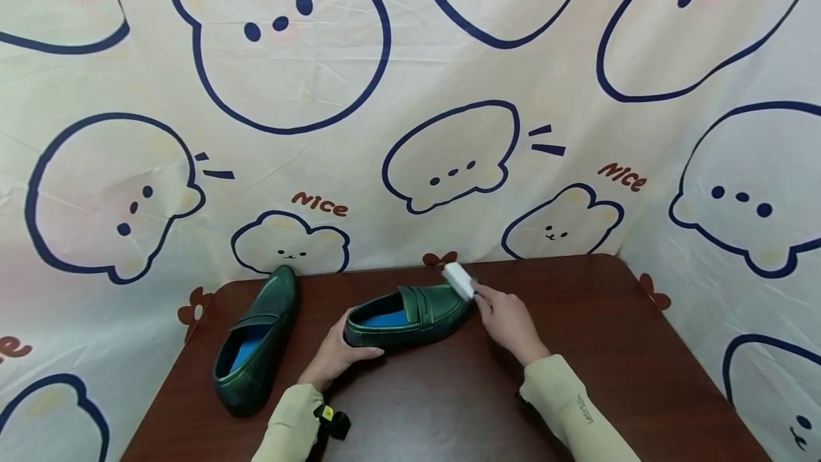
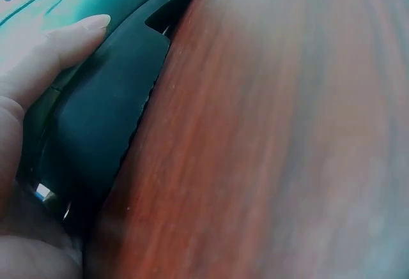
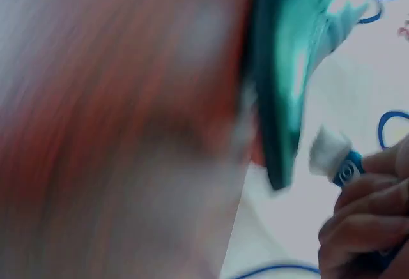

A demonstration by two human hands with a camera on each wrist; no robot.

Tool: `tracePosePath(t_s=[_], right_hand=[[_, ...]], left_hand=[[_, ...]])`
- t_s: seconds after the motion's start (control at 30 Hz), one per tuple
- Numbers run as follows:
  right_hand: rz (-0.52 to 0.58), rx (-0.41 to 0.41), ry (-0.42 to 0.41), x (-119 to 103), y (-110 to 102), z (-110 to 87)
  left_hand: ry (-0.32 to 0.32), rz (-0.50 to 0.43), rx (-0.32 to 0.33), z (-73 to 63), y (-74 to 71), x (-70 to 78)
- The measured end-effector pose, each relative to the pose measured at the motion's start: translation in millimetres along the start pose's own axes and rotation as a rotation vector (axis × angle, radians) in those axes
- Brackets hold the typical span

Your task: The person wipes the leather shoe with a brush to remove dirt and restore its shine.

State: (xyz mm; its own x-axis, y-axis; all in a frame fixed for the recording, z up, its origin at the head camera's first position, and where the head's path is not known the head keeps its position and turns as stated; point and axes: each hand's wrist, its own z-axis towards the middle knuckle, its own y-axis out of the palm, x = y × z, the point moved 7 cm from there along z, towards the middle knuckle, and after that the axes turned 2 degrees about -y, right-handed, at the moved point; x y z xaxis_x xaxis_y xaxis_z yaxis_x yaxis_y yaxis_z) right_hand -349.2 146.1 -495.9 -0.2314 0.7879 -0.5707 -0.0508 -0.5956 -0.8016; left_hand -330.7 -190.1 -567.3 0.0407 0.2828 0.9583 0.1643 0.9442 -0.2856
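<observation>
A dark green loafer (image 1: 420, 309) with a blue insole lies on its sole on the table, toe to the right. My left hand (image 1: 336, 355) grips its heel, and in the left wrist view the thumb presses on the side of the loafer (image 2: 105, 94) above its black sole. In my right hand (image 1: 509, 319) is a brush (image 1: 459, 281) with white bristles, held over the loafer's toe. The right wrist view shows fingers curled round the blue handle of the brush (image 3: 332, 154), its bristles just beside the toe of the loafer (image 3: 287, 81).
To the left stands the matching green loafer (image 1: 266, 319), toe toward the back edge. Both are on a dark brown wooden table (image 1: 609, 348). A white cloth (image 1: 449, 77) printed with cartoon bears hangs behind and along both sides. A small black device is at the left wrist.
</observation>
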Motion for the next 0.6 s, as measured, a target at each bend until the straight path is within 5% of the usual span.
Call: tracePosePath(t_s=[0.2, 0.4, 0.6], right_hand=[[0.168, -0.137, -0.018, -31, 24, 3.4], [0.168, -0.139, 0.010, -30, 31, 5.2], [-0.103, -0.036, -0.010, -20, 17, 2.7]], left_hand=[[0.015, 0.006, 0.024, 0.4, 2.1, -2.6], [0.015, 0.003, 0.032, -0.8, 2.9, -3.0], [0.020, 0.015, 0.042, -0.7, -1.3, 0.3]])
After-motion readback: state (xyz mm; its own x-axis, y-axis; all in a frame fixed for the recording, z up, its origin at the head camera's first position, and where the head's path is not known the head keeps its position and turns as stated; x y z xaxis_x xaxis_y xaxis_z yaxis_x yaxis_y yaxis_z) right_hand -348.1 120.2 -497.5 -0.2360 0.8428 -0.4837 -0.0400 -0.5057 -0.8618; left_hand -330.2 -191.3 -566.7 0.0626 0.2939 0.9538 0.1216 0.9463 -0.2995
